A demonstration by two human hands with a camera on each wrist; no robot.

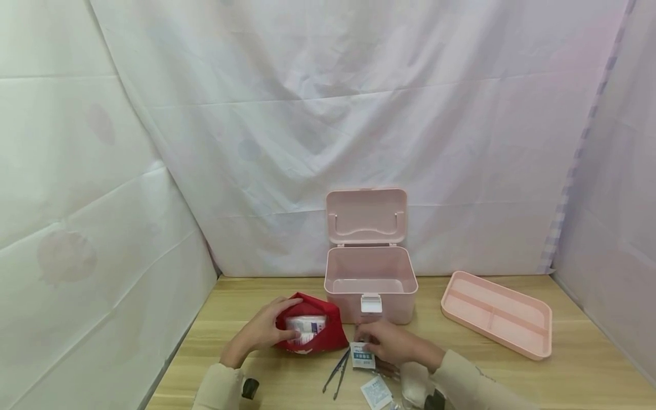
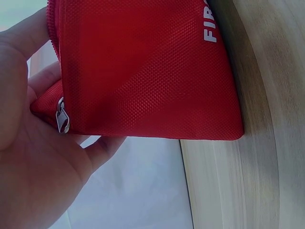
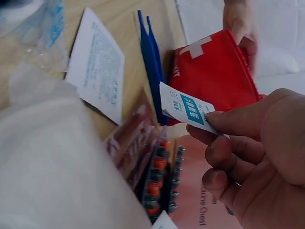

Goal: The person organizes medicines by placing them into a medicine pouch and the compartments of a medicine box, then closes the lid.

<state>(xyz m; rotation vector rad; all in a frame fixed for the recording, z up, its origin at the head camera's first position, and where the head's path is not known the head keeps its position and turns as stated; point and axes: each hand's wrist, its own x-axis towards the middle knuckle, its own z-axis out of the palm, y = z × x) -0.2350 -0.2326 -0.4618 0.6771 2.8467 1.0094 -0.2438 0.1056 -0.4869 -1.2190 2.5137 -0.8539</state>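
Observation:
My left hand (image 1: 262, 329) grips the side of a red first aid pouch (image 1: 333, 332), its thumb at the opening. The pouch's mouth gapes, and white packs with purple print (image 1: 310, 325) show inside. In the left wrist view, the zipper pull (image 2: 62, 116) hangs near the palm. Between thumb and fingers, my right hand (image 1: 396, 343) pinches a small white and teal sachet (image 3: 189, 109), held to the right of the pouch. Blue tweezers (image 3: 151, 55) lie on the table between the pouch and a second white sachet (image 1: 376, 393).
Behind the hands stands a pink medicine box (image 1: 394, 307), lid raised. A pink divided tray (image 1: 497, 315) lies at the right. Blister packs of capsules (image 3: 155, 179) and a white, blurred bundle (image 3: 62, 157) lie near my right hand. White cloth (image 1: 307, 142) hangs behind the table.

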